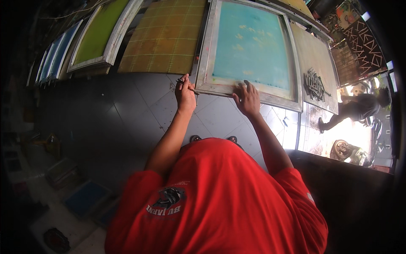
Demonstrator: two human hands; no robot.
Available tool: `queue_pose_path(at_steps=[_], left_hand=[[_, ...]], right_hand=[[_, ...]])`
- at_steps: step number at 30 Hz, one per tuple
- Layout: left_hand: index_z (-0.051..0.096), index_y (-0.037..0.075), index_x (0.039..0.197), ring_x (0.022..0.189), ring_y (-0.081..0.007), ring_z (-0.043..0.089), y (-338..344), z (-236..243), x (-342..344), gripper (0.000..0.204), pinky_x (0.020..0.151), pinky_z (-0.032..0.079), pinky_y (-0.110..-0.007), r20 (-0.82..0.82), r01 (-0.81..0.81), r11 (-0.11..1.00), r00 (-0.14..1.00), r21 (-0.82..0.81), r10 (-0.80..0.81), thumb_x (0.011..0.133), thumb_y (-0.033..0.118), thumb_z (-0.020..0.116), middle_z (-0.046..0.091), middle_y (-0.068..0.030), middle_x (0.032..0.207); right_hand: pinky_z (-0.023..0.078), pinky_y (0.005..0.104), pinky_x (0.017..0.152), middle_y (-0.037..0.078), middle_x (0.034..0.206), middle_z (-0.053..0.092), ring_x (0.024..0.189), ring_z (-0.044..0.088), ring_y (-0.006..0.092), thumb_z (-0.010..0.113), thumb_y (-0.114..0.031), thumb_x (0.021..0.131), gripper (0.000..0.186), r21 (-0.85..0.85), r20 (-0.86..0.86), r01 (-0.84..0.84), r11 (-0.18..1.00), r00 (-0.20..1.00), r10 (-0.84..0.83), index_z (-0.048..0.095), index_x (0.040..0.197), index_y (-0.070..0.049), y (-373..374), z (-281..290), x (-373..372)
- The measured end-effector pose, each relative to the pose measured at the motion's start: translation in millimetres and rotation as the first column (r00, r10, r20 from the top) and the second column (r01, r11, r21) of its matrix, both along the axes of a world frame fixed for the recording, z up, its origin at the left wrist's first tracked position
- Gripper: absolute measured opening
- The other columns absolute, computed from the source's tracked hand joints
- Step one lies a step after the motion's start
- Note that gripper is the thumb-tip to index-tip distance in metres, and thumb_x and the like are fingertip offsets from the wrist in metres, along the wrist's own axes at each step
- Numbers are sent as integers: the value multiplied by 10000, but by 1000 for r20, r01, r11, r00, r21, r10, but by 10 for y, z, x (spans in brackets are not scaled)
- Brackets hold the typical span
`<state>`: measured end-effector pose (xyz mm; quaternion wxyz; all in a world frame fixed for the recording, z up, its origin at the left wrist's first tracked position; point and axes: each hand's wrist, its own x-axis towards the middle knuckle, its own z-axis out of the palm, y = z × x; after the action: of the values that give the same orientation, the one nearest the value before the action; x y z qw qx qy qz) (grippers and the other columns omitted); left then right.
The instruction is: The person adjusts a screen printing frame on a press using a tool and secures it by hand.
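In front of me lies a screen-printing frame (206,46) with a pale, worn rim and turquoise mesh (249,46) marked by small yellowish patches. My right hand (248,100) rests on its near rim, fingers stretched out and thumb apart. Beside the frame's near left corner is my left hand (186,95), its fingers closed around a thin dark stick-like tool (192,89). The exact kind of that tool is too small to make out.
Left of the frame is a brown board with yellow grid lines (160,38), then a green screen (99,36) and blue screens (59,53). A board with a dark pile (315,84) is on the right. Tiled floor (139,101) lies below; a person (359,106) walks at far right.
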<state>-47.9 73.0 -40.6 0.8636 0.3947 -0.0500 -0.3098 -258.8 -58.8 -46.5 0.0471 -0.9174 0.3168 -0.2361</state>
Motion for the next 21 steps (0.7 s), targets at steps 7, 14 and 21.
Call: queue_pose_path(at_steps=[7,14,21], left_hand=[[414,124,665,654,-94,376,-55,39,-151,330,708,355,-283,153,-100,982,985,159,75,898,254,607,404,28,676],[399,120,679,631,-85,338,-120,16,-90,346,670,332,-270,4,-202,976,979,82,202,908,289,595,354,41,648],[335,171,638,609,-104,268,-70,29,-25,379,737,287,-291,-121,-77,996,989,48,82,929,274,553,281,43,604]], right_hand=[[344,449,981,200,1277,465,1177,439,361,556,-417,850,466,-1,-55,-14,1000,998,14,546,1138,-51,-9,-14,8],[350,451,970,203,1281,461,1166,448,368,555,-414,852,464,-29,-56,-24,999,998,22,546,1138,-48,0,-6,16],[354,453,966,213,1291,449,1167,446,371,562,-428,849,499,-22,-63,-37,999,997,35,526,1191,-67,-6,35,-15]])
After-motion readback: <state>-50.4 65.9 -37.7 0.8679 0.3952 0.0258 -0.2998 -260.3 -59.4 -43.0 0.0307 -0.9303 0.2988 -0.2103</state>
